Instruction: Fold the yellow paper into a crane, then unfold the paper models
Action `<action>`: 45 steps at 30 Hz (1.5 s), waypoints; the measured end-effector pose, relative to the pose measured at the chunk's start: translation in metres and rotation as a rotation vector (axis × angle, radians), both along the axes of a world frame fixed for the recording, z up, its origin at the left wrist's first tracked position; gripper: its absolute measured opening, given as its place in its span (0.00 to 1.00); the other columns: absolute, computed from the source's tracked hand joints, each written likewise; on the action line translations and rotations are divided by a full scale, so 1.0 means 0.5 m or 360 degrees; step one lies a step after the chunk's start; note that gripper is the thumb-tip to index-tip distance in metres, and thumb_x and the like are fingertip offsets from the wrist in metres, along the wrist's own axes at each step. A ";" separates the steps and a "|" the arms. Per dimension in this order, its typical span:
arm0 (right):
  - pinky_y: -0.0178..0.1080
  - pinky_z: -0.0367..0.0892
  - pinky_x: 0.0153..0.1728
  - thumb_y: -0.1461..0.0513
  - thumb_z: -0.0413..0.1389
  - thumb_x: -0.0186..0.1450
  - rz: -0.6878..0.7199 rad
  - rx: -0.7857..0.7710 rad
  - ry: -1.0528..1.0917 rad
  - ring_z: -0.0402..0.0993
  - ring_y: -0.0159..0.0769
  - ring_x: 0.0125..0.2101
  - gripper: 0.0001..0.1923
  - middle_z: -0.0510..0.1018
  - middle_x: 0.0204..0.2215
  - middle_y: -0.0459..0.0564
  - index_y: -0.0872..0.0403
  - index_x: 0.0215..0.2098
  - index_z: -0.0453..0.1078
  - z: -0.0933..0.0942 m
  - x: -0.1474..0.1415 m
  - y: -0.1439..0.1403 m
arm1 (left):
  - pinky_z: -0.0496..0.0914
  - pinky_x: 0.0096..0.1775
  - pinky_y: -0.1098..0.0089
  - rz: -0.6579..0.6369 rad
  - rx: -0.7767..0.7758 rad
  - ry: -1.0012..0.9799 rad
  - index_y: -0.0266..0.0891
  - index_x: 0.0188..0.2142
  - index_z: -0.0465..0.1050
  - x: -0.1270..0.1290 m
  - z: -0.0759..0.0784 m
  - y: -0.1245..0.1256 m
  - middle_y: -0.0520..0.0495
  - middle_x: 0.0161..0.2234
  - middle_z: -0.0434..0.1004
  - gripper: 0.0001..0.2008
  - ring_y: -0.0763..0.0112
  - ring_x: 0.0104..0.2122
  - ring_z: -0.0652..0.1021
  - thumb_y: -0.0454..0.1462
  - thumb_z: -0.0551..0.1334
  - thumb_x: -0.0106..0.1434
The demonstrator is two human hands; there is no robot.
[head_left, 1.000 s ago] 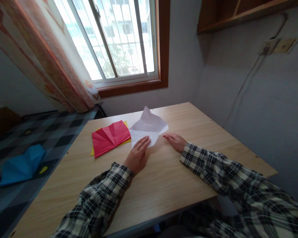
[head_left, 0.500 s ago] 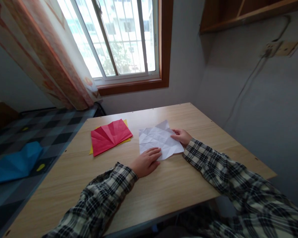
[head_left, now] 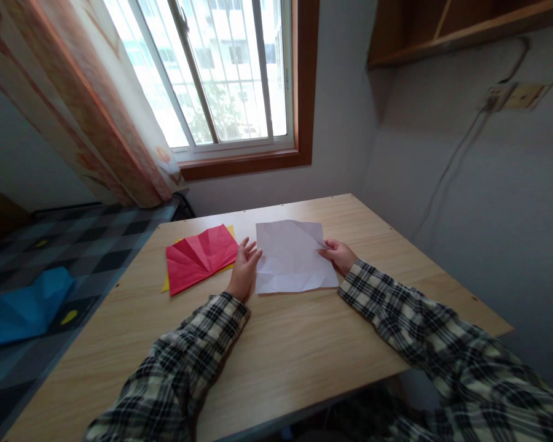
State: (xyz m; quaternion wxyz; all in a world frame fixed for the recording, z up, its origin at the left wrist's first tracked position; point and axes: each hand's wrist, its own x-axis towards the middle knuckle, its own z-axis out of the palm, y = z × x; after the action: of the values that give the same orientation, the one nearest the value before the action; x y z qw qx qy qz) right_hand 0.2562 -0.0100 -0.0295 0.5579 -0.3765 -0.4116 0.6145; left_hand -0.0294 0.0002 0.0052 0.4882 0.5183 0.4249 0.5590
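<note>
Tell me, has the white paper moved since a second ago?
Yes. The white paper now lies unfolded and flat, shifted right, away from the red paper, leaving a gap.

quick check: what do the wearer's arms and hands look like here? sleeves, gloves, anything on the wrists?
Both arms wear long plaid sleeves, black and cream check, cuffs reaching the wrists. The left hand and right hand are bare: no gloves, and no rings, watch or markings visible.

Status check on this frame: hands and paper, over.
Left hand open at white sheet's left edge. Right hand pinching its right edge. Red paper lies alongside, clear.
</note>
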 end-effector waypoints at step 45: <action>0.37 0.72 0.35 0.52 0.74 0.43 0.0099 -0.0052 -0.0090 0.78 0.36 0.29 0.24 0.84 0.31 0.49 0.56 0.35 0.80 0.020 0.003 -0.007 | 0.74 0.39 0.67 -0.0551 -0.0446 -0.0222 0.35 0.43 0.76 -0.015 0.019 -0.024 0.43 0.37 0.82 0.19 0.63 0.36 0.81 0.40 0.72 0.53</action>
State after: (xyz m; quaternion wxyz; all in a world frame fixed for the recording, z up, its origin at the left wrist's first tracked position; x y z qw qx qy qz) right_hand 0.2578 -0.0135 -0.0194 0.5203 -0.3898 -0.4286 0.6273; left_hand -0.0369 -0.0120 0.0145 0.6722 0.4707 0.3683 0.4370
